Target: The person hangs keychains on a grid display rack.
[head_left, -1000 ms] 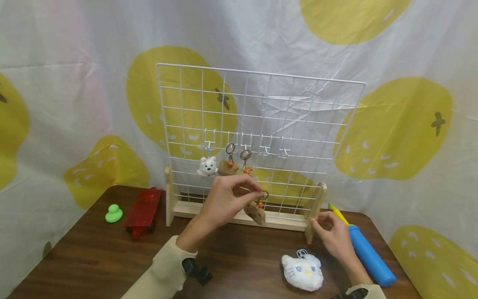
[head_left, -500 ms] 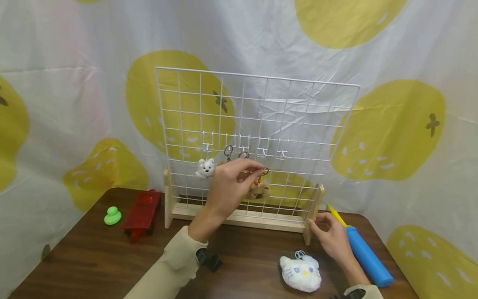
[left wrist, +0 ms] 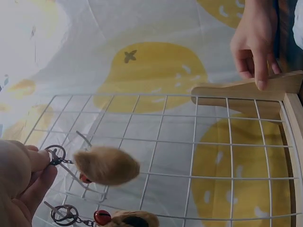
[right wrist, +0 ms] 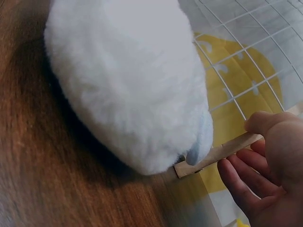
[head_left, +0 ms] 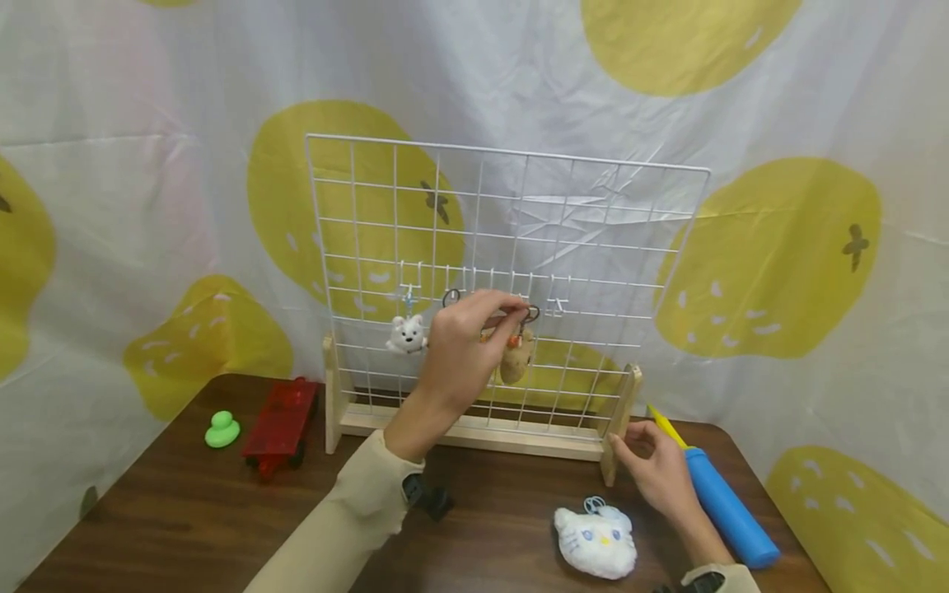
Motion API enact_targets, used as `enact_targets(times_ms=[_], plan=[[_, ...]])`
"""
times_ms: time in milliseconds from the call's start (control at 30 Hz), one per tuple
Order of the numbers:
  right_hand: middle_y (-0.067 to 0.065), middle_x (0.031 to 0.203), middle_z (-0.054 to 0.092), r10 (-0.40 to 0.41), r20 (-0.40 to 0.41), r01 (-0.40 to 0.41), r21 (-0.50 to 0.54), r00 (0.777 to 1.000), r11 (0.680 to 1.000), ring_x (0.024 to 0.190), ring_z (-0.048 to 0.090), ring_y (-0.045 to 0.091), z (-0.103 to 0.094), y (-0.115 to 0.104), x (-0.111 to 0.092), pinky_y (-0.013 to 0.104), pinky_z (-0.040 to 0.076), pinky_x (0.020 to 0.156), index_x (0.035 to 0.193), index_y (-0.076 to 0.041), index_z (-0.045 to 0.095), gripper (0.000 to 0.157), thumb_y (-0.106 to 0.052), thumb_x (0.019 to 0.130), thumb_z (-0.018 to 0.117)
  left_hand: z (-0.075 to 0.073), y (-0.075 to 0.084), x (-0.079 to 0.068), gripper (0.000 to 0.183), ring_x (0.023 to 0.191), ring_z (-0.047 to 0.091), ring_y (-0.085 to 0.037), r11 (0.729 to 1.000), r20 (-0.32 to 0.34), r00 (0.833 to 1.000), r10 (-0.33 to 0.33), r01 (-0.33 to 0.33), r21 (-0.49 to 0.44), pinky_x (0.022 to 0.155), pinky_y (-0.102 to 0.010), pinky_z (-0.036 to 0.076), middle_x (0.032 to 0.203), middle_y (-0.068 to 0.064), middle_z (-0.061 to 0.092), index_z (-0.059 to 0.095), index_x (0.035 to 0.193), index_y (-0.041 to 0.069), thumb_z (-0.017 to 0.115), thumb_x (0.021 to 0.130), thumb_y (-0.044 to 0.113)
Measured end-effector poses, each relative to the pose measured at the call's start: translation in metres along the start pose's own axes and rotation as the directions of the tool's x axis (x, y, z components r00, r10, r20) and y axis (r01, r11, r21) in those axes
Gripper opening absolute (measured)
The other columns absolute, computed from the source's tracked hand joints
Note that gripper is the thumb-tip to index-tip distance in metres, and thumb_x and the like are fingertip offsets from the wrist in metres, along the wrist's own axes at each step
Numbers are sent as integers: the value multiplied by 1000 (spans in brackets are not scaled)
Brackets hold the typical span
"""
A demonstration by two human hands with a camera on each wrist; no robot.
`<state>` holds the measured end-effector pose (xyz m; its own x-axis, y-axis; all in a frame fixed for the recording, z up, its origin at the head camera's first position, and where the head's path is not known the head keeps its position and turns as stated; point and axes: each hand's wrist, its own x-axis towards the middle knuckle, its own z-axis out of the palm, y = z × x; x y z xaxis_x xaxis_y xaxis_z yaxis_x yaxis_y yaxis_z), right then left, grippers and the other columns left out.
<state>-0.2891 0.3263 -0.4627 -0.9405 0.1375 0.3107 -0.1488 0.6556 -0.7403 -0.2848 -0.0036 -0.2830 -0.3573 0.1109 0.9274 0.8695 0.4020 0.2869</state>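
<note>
My left hand point(head_left: 463, 338) pinches the metal ring of a brown plush keychain point(head_left: 516, 358), which dangles before the hooks of a white wire grid rack point(head_left: 507, 151). In the left wrist view its ring point(left wrist: 57, 155) sits at my fingertips close to a hook; whether they touch I cannot tell. Another keychain with a red bell point(left wrist: 102, 217) hangs just beside it. A white bear keychain point(head_left: 407, 335) hangs farther left, while my left hand covers most of the other hung ones. My right hand point(head_left: 660, 473) grips the rack's right wooden support point(head_left: 621, 416) between thumb and fingers.
A white plush cat face point(head_left: 596, 543) with a blue cord lies in front of the rack. To the right is a blue tube with a yellow tip point(head_left: 730, 506). A red toy cart point(head_left: 282, 424) and a green knobbed piece point(head_left: 222, 430) sit at left.
My left hand has raised the brown plush keychain from low on the grid up to hook height, slightly rightward. The right hand stays on the wooden support.
</note>
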Motion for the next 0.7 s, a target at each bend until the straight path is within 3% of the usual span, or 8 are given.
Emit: enact_targets(times_ms=[167, 367, 700], plan=[[24, 127, 75, 15, 12, -14, -7, 1000, 1000, 126, 71, 41, -1, 0, 0, 58, 57, 109, 126, 1, 67, 43, -34, 103, 77, 1, 1, 6, 8, 93, 80, -17, 997, 8, 1000, -27, 26, 77, 83, -19, 63, 104, -8, 83, 81, 105, 3, 79, 98, 4], [23, 125, 75, 9, 15, -8, -12, 1000, 1000, 126, 71, 40, -2, 0, 0, 57, 58, 108, 126, 1, 67, 43, -34, 103, 77, 4, 2, 8, 10, 97, 79, -17, 984, 55, 996, -69, 59, 168, 88, -22, 65, 107, -7, 82, 81, 108, 5, 79, 98, 5], [22, 124, 75, -14, 8, 14, -19, 1000, 1000, 125, 71, 40, -1, 2, 2, 57, 58, 108, 124, 1, 67, 40, -32, 104, 76, 8, 0, 8, 10, 97, 79, -21, 972, 88, 993, -76, 54, 230, 89, -29, 66, 104, -8, 82, 82, 107, 5, 74, 101, 3]])
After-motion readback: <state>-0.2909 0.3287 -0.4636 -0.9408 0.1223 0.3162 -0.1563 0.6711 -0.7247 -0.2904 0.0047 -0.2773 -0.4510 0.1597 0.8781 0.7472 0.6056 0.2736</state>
